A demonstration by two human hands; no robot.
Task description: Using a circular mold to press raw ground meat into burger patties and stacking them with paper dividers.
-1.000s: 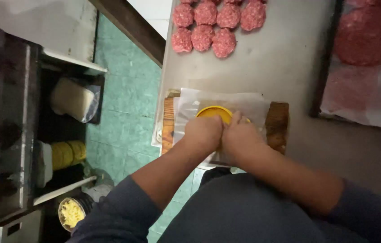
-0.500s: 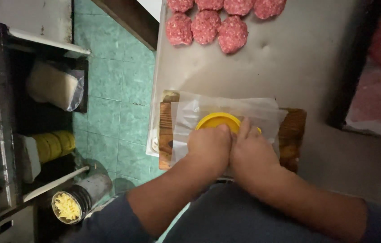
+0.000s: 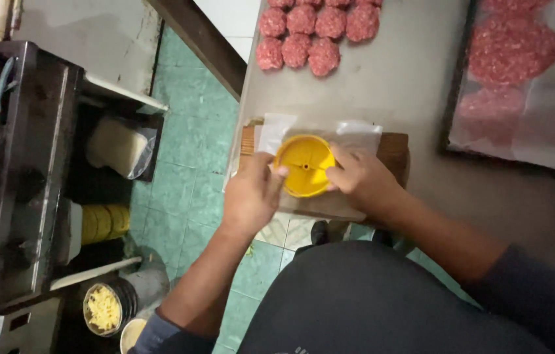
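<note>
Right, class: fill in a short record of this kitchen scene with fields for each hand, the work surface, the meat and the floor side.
left hand: holds the left rim of the yellow press
right hand: holds its right rim
under press: clear sheet on a wooden board
surface: steel table
meat: balls at the far edge; flat patties on a tray
floor side: tub of shredded cheese

Head view. My left hand (image 3: 251, 193) grips the round yellow press (image 3: 304, 165) at its 9 o'clock edge; my right hand (image 3: 359, 178) holds its 3 o'clock edge. The press sits over clear plastic sheet (image 3: 356, 131) on a wooden board (image 3: 394, 152), on the steel counter (image 3: 389, 85). Raw meat balls (image 3: 310, 33) lie at 12 o'clock, well apart. Flattened patties on a tray (image 3: 520, 72) at 2 o'clock. Tub of shredded cheese (image 3: 102, 308) at 8 o'clock, on the floor side.
</note>
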